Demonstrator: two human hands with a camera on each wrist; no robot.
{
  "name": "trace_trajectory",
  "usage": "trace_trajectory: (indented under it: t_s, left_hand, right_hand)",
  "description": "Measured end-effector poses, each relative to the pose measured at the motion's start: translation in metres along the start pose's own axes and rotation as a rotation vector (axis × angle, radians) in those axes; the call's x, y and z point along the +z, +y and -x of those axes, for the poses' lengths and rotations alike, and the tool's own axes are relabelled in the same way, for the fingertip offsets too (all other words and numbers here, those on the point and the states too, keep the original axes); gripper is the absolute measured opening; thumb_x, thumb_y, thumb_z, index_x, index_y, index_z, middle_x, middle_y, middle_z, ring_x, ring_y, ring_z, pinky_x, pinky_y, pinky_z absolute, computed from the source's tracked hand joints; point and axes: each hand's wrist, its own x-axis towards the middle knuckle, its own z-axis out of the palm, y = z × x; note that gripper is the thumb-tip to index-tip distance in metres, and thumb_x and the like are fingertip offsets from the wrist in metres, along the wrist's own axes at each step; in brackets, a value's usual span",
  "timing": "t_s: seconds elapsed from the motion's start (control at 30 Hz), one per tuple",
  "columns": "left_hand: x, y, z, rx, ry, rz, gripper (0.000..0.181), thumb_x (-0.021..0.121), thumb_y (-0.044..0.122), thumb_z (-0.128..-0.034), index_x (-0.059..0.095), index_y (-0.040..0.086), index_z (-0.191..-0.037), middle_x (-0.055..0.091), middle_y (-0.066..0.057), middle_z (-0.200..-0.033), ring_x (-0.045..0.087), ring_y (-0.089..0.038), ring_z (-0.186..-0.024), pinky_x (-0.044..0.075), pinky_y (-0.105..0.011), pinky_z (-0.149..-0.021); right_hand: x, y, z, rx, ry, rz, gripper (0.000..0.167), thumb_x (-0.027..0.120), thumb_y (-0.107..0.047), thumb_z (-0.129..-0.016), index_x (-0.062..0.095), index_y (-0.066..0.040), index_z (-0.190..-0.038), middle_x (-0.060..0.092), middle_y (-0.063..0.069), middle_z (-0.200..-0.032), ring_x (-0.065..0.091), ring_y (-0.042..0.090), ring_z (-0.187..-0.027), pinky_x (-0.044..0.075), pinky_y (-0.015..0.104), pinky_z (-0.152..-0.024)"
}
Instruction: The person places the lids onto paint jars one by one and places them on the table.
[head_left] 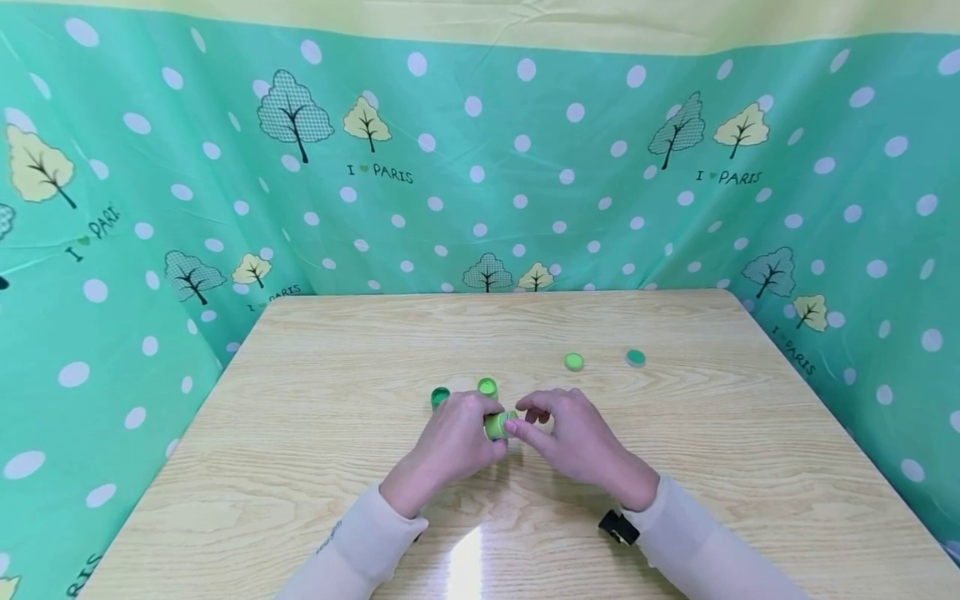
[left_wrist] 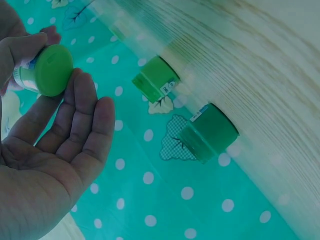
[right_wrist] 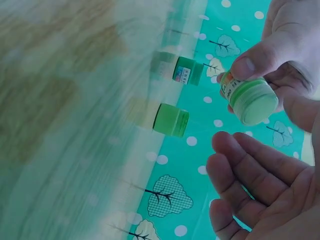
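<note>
A small light-green jar (head_left: 496,427) (left_wrist: 54,70) (right_wrist: 255,102) lies tilted between the hands, its pale end toward the right hand. My left hand (head_left: 461,433) (left_wrist: 60,145) grips it between thumb and fingers. The right hand (head_left: 577,437) (right_wrist: 265,185) has its thumb at the pale end, its other fingers loosely bent and apart from the jar. Just beyond the left hand stand a dark green jar (head_left: 440,397) (left_wrist: 209,132) (right_wrist: 187,70) and another light-green jar (head_left: 487,387) (left_wrist: 156,79) (right_wrist: 170,120), both uncovered in the head view.
Farther back on the wooden table (head_left: 360,342) lie a light-green lid (head_left: 573,362) and a darker green lid (head_left: 635,357), right of the standing jars. A dotted green cloth (head_left: 450,192) hangs behind and beside the table.
</note>
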Motion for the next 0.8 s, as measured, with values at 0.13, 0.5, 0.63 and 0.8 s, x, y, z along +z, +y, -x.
trace_trajectory:
  t_s: [0.13,0.5,0.63,0.8]
  left_hand:
    - [-0.0001,0.0004,0.0000,0.002,0.006,-0.003,0.018,0.086,0.010,-0.0724,0.077,0.009,-0.088,0.062,0.004,-0.077,0.050,-0.007,-0.064,0.045,-0.020,-0.055]
    - [0.0001,0.0003,-0.0003,0.028,0.009,0.005,0.017,0.087,0.011,-0.0740,0.075,0.009,-0.085,0.060,0.005,-0.074,0.048,-0.005,-0.061,0.043,-0.019,-0.053]
    - [-0.0002,0.0004,-0.0003,0.027,0.008,0.004,0.016,0.087,0.009,-0.0735,0.074,0.011,-0.082,0.059,0.005,-0.072,0.048,-0.006,-0.062,0.042,-0.020,-0.053]
    - [0.0000,0.0004,-0.0004,0.019,0.004,0.008,0.016,0.086,0.007,-0.0727,0.072,0.014,-0.079,0.058,0.004,-0.070,0.046,-0.006,-0.062,0.042,-0.020,-0.054]
  right_hand:
    - [-0.0029,0.0003,0.0000,-0.037,-0.003,-0.029,0.041,0.083,-0.031,-0.087,0.073,-0.007,-0.119,0.073,-0.003,-0.103,0.063,0.020,-0.092,0.048,0.038,-0.081]
    - [-0.0016,0.0030,0.0002,-0.155,0.003,-0.014,0.042,0.088,-0.017,-0.081,0.073,-0.013,-0.120,0.074,-0.008,-0.114,0.062,0.010,-0.092,0.043,0.035,-0.084]
    - [-0.0014,0.0029,-0.0003,-0.150,0.001,-0.017,0.039,0.087,-0.015,-0.081,0.074,-0.013,-0.117,0.074,-0.010,-0.110,0.064,0.013,-0.091,0.043,0.035,-0.083]
    - [-0.0004,0.0034,0.0001,-0.156,0.012,-0.013,0.035,0.087,-0.016,-0.082,0.075,-0.013,-0.114,0.074,-0.011,-0.107,0.065,0.020,-0.090,0.043,0.034,-0.082]
